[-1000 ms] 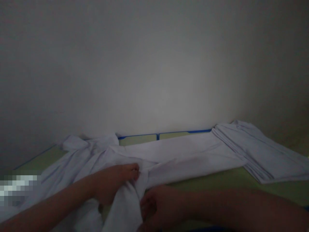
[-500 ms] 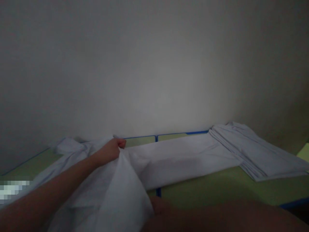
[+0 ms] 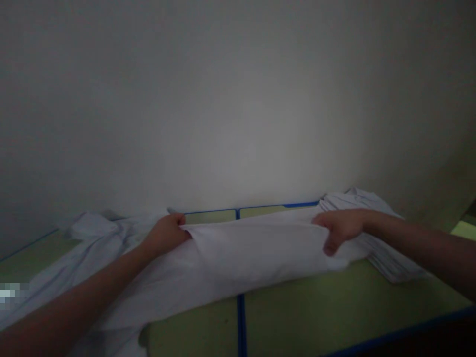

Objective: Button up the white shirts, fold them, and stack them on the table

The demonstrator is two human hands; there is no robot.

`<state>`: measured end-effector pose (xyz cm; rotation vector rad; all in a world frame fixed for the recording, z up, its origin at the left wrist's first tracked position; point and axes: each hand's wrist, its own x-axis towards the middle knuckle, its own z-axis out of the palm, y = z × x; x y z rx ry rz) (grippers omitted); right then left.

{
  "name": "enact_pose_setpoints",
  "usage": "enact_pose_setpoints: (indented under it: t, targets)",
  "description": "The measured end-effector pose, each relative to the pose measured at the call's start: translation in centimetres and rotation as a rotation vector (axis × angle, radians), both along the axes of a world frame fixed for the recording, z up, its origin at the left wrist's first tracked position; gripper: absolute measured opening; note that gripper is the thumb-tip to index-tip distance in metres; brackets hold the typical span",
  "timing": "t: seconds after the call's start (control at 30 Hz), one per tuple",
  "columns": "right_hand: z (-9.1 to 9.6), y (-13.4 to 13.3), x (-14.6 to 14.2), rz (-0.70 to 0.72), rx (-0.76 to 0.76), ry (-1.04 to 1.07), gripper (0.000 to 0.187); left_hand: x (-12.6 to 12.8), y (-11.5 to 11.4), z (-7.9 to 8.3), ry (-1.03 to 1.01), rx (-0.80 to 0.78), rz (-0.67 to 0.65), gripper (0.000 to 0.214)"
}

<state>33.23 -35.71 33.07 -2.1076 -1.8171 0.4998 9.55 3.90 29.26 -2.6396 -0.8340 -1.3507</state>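
A white cloth (image 3: 256,248) stretches across the middle of the table, its top edge drawn fairly straight between both hands. My left hand (image 3: 169,232) is closed on that edge at the left, fingers curled around the fabric. Toward the right, my right hand (image 3: 340,227) grips the same cloth, its thumb pointing down over the fabric. More white fabric (image 3: 96,235) lies bunched and wrinkled behind and beside my left forearm. A folded stack of white cloth (image 3: 394,265) lies partly beneath my right forearm.
The green tabletop (image 3: 297,307) has blue edging and a blue seam (image 3: 241,322) between two sections. A plain grey wall (image 3: 238,109) rises directly behind it. At the far right edge a yellow-green surface (image 3: 464,229) shows.
My right hand has risen from the blurred lower foreground to the right, carrying the cloth's edge with it. The hanging fold is now spread sideways. My left hand has shifted slightly left.
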Motion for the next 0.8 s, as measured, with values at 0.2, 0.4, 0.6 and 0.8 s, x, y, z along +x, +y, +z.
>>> enact_pose_setpoints:
  t: [0.2, 0.4, 0.6, 0.8]
  targets:
    - [6.9, -0.1, 4.0, -0.234, 0.524, -0.62, 0.017, -1.1, -1.1, -1.5, 0.131, -0.033, -0.257, 0.044]
    - [11.7, 1.7, 5.4, -0.402, 0.894, -0.809, 0.019, -1.9, 1.2, -2.7, 0.138, -0.078, -0.201, 0.038]
    - [17.7, 5.5, 2.7, -0.413, 1.15, -0.994, 0.026, -2.9, -1.1, -4.1, -0.091, 0.261, -0.029, 0.036]
    - [21.1, 7.9, -5.9, -0.256, 1.34, -1.029, 0.032, -0.6, -8.6, -5.5, 0.376, 0.148, -0.674, 0.035]
